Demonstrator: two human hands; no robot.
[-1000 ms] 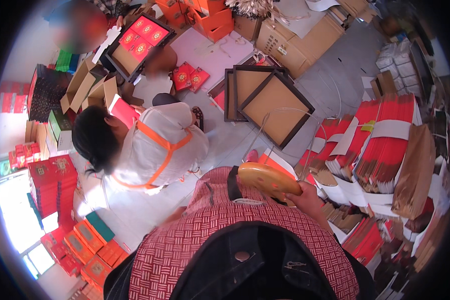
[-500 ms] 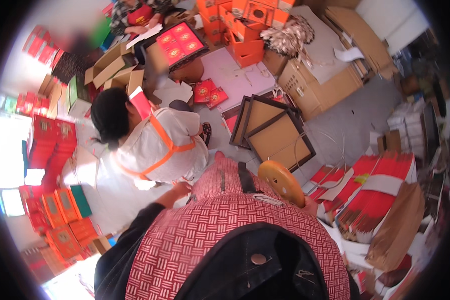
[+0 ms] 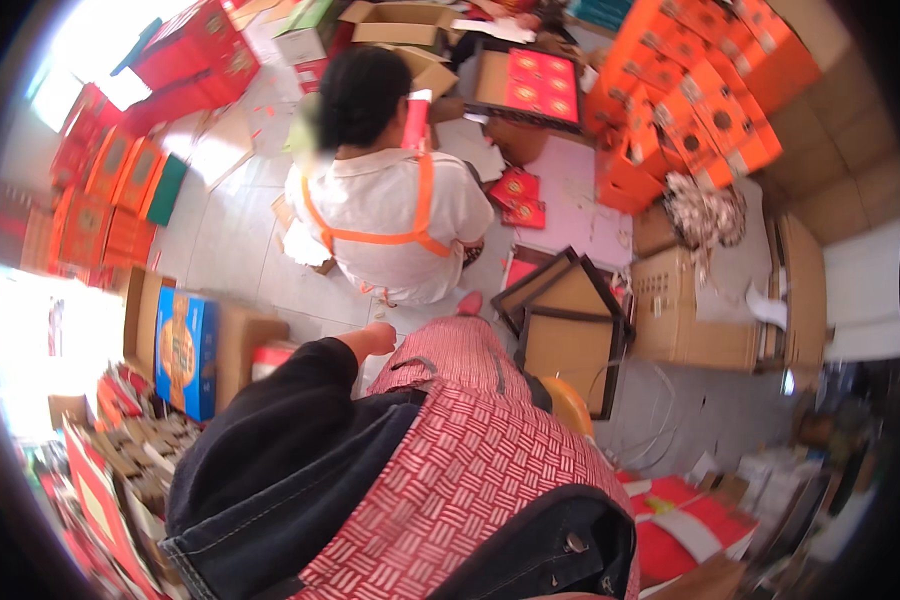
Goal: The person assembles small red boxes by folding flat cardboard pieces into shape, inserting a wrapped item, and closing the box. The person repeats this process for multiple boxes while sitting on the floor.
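Note:
My left hand (image 3: 375, 338) hangs beside my red-and-white patterned apron (image 3: 470, 450), reaching out of a dark sleeve. It is small and blurred, so how its fingers lie cannot be made out; no object shows in it. A round yellow-orange disc (image 3: 568, 403), like a stool seat, juts out partly from behind the apron on the right. My right hand is hidden from view. In front of me a person (image 3: 385, 200) in a white top with orange straps sits low, turned away.
Dark-framed brown trays (image 3: 570, 345) lie on the floor to the right of the person. Orange boxes (image 3: 705, 115) are stacked at the far right, beside cardboard (image 3: 685, 320). A blue box (image 3: 185, 350) stands at my left. Red sheets (image 3: 685, 520) lie low right.
My view has swung left, so the person and trays sit further right. The yellow disc has slipped mostly behind my apron, and my right hand, earlier at its edge, has gone out of sight.

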